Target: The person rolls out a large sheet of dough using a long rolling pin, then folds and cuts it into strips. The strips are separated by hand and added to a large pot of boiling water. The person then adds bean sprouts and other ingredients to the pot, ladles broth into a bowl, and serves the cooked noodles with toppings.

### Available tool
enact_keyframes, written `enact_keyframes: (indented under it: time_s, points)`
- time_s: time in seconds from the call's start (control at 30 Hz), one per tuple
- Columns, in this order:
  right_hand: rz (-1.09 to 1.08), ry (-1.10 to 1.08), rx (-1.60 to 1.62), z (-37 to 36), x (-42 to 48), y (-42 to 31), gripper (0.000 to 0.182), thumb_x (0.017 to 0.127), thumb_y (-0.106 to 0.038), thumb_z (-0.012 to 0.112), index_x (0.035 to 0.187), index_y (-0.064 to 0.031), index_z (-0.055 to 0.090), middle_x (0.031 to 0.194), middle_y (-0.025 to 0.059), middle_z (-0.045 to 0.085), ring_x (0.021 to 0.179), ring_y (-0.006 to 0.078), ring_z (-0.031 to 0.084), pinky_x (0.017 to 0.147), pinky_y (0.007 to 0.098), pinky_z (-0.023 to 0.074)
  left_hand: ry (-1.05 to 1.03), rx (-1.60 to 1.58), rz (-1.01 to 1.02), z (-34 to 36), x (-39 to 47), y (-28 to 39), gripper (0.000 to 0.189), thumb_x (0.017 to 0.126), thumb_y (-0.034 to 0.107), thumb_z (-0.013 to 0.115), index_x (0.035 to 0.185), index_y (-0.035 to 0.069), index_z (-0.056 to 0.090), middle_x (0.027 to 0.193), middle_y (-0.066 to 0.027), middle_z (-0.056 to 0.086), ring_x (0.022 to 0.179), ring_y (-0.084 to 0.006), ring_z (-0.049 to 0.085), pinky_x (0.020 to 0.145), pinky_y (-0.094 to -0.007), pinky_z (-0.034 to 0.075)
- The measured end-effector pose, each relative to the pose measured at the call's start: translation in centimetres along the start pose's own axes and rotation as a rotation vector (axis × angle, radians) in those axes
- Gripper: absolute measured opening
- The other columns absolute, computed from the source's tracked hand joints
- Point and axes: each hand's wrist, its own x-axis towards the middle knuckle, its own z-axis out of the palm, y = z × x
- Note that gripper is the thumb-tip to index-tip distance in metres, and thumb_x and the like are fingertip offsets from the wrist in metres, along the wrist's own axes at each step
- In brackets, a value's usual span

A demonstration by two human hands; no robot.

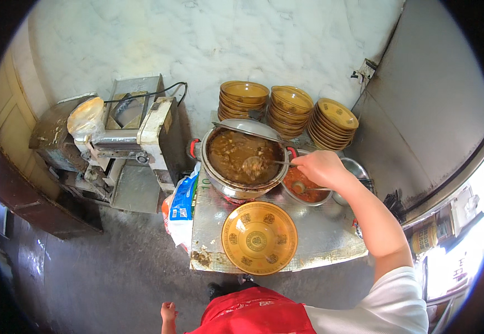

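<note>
My right hand (323, 169) grips the handle of a metal ladle (253, 167), whose bowl is over the brown stew (237, 152) and partly in it. The stew fills a large metal pot (225, 185) with red-trimmed handles. A metal lid (252, 127) covers the pot's back rim at a tilt. In front of the pot, a wide amber patterned bowl (259, 238) with no food in it stands at the table's near edge. Low at my left side, my left hand (169, 311) hangs with curled fingers, and nothing shows in it.
Under my right forearm, a basin of red sauce (304, 185) holds another ladle (298, 186). Three stacks of amber bowls (290, 110) line the wall behind the pot. A roller machine (121, 137) stands left of the metal-topped table (321, 234). Plastic packages (183, 200) hang at its left edge.
</note>
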Motion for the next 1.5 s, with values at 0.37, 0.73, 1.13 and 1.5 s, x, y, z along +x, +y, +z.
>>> enact_keyframes:
  time_s: [0.37, 0.73, 1.13, 1.5]
  points:
    - [-0.023, -0.215, -0.203, 6.7, 1.8, -5.8, 0.012, 0.068, -0.005, 0.054, 0.076, -0.0043, 0.062, 0.071, 0.0088, 0.062, 0.063, 0.0227, 0.062, 0.047, 0.0345, 0.046, -0.076, -0.017, -0.03, 1.4, 1.6, -2.4, 0.021, 0.075, 0.015, 0.053, 0.092, 0.003, 0.05, 0.07, -0.0055, 0.054, 0.046, -0.0145, 0.051, 0.038, -0.026, 0.04]
    - [0.306, -0.069, 0.183, 13.6, 10.8, -3.5, 0.021, 0.073, -0.007, 0.049, 0.091, -0.0027, 0.059, 0.086, 0.0154, 0.061, 0.077, 0.0292, 0.06, 0.056, 0.0406, 0.0487, 0.036, -0.122, -0.139, -0.3, -2.9, -1.6, 0.019, 0.077, 0.015, 0.052, 0.092, 0.003, 0.049, 0.07, -0.0049, 0.055, 0.044, -0.0135, 0.049, 0.037, -0.0251, 0.038]
    - [-0.016, -0.122, 0.373, 6.3, 7.9, -0.4, 0.026, 0.08, -0.02, 0.047, 0.102, -0.012, 0.058, 0.092, 0.0133, 0.06, 0.087, 0.0293, 0.055, 0.072, 0.0399, 0.0439, 0.058, -0.085, -0.16, -1.4, -1.4, -7.5, 0.019, 0.078, 0.013, 0.05, 0.093, 0.002, 0.046, 0.069, -0.0055, 0.054, 0.042, -0.013, 0.048, 0.036, -0.0246, 0.037]
    - [-0.143, -0.098, -0.127, 1.2, 1.4, -2.7, 0.02, 0.073, -0.009, 0.048, 0.085, -0.0115, 0.064, 0.071, 0.0095, 0.062, 0.068, 0.0271, 0.06, 0.057, 0.0366, 0.0472, -0.051, -0.039, -0.015, 1.0, -1.3, 1.2, 0.022, 0.08, 0.019, 0.051, 0.096, 0.004, 0.047, 0.077, -0.008, 0.057, 0.048, -0.0159, 0.053, 0.039, -0.0272, 0.039]
